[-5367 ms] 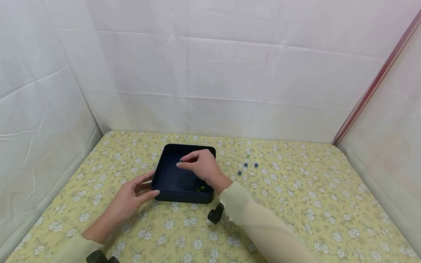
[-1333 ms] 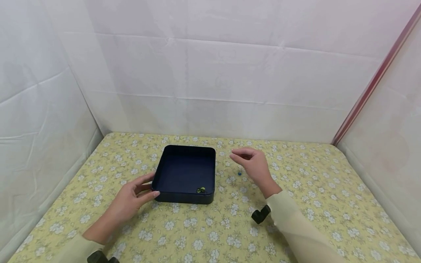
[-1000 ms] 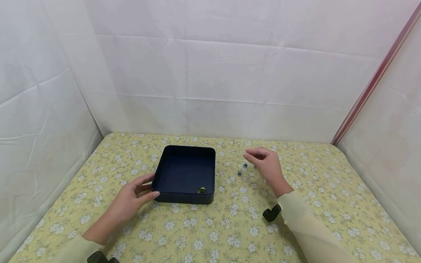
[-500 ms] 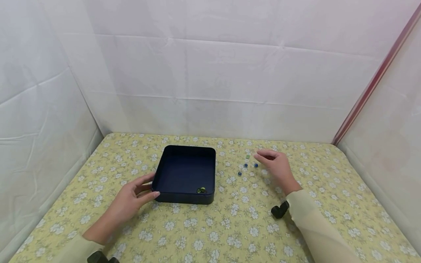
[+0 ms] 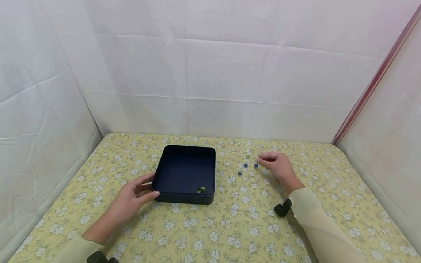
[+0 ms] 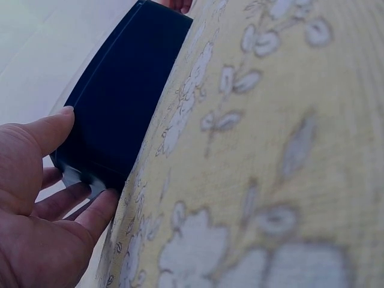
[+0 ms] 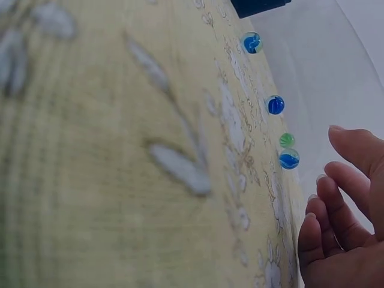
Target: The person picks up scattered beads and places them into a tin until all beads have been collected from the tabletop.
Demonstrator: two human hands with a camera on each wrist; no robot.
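Observation:
My left hand [image 5: 126, 199] holds the near left corner of a dark blue square tray [image 5: 184, 197], its thumb on the front wall and fingers at the left side. In the left wrist view the thumb [image 6: 57, 129] lies against the tray wall [image 6: 123, 84]. My right hand [image 5: 277, 166] is beside the rightmost blue marble [image 5: 255, 165], fingertips right at it and nothing in its grasp. Two more blue marbles, one farther back [image 5: 246, 165] and one nearer [image 5: 239, 174], lie on the cloth with a green marble [image 5: 247, 156]. Thumb and fingers stand apart in the right wrist view.
Small yellow-green marbles [image 5: 202, 189] sit in the tray's near right corner. A yellow flowered cloth [image 5: 230, 226] covers the table. White sheeting [image 5: 210, 73] hangs at the back and both sides, with a red-brown strip [image 5: 371, 84] at the right.
My right hand was over the tray earlier, then passed rightward above the marbles and lowered beside the rightmost blue one, uncovering the others. My left hand and the tray have stayed in place.

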